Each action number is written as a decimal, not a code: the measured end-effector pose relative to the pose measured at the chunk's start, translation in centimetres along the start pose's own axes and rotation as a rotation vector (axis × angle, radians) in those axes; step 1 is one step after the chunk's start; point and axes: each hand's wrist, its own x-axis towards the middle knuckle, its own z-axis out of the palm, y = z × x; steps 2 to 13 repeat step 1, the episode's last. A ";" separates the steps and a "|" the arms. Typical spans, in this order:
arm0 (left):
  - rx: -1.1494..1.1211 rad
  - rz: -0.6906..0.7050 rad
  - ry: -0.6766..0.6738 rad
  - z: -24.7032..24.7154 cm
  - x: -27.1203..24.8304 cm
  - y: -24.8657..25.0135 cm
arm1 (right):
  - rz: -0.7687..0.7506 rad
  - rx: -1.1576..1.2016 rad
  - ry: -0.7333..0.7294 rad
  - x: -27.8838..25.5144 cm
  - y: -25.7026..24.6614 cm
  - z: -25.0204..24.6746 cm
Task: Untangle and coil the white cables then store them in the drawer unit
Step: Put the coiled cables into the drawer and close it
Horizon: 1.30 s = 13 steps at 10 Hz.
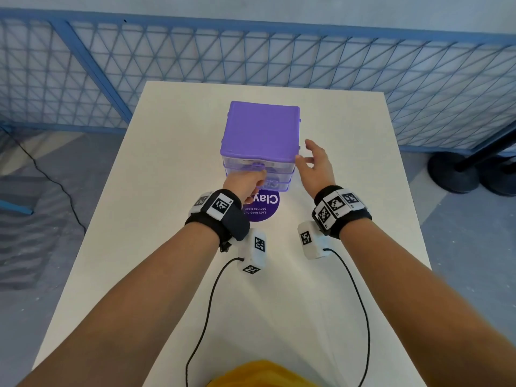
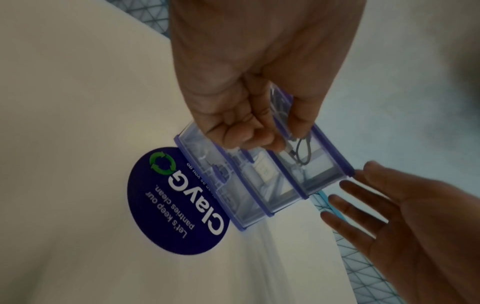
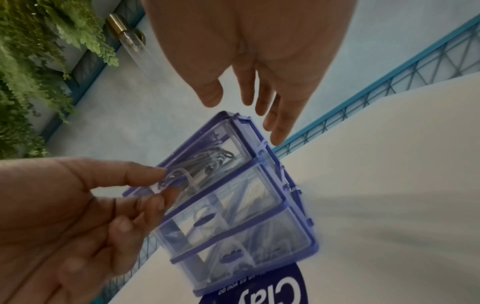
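Head view: your table (image 1: 173, 163) is the largest thing here, a flat off-white slab with a matte top and square corners. Behind it runs a blue wire fence (image 1: 363, 74) of thin crossed rods. On the far half of the table stands the drawer unit (image 1: 261, 129), a boxy purple plastic shell with a smooth opaque top and three stacked drawers of clear plastic, each edged in purple. Just before it lies a round, glossy, dark purple sticker (image 1: 264, 208) with white lettering, and the unit's front edge overlaps it.

Your left hand (image 1: 245, 182) is at the top drawer (image 3: 207, 162). In the right wrist view your thumb and forefinger are pinching its small curved handle (image 3: 174, 178), and the other fingers are curled loosely below. Your right hand (image 1: 315, 166) is beside the unit's right front corner with its fingers straight and spread; the thumb tip looks to be at the corner edge, though you cannot tell if it touches.

The cable (image 3: 207, 162) lies coiled inside that top drawer, thin pale loops seen through the clear front, directly behind your pinching fingers. The left wrist view also shows a darker thin loop (image 2: 302, 150) in the same drawer. More pale shapes lie in the two lower drawers, too blurred to name.
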 end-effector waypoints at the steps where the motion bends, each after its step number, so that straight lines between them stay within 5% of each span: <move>1: 0.107 0.025 -0.034 -0.5 -0.9 -0.1 | 0.024 0.048 0.081 -1.9 0.7 -0.1; 13: 0.107 0.025 -0.034 -0.5 -0.9 -0.1 | 0.024 0.048 0.081 -1.9 0.7 -0.1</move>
